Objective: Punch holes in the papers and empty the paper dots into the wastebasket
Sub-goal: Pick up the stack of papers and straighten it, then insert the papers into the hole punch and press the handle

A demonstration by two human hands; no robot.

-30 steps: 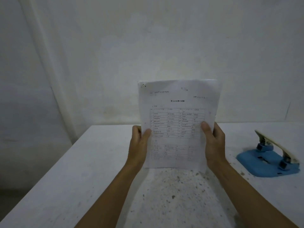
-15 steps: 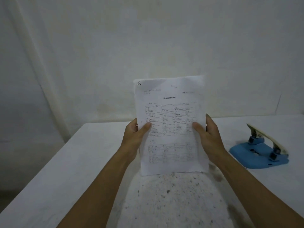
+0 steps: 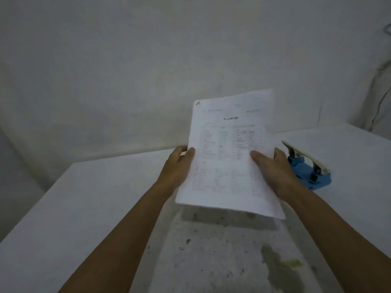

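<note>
A stack of white printed papers (image 3: 228,157) with a table of text is held above the white table (image 3: 84,204), tilted with its top leaning away. My left hand (image 3: 176,168) grips its left edge, thumb on the front. My right hand (image 3: 273,170) grips the right edge, thumb across the page. A blue hole punch (image 3: 311,172) with a cream lever sits on the table just right of my right hand, partly hidden behind it. No wastebasket is in view.
The table's near middle is worn and speckled with dark spots, with a greenish stain (image 3: 281,269) at the front right. A white wall rises behind the table. A thin dark cable (image 3: 378,106) hangs at the far right.
The papers have tilted back and shifted right, toward the hole punch, lifting off the table. Both hands kept their grip. The view has swung left and blurred.
</note>
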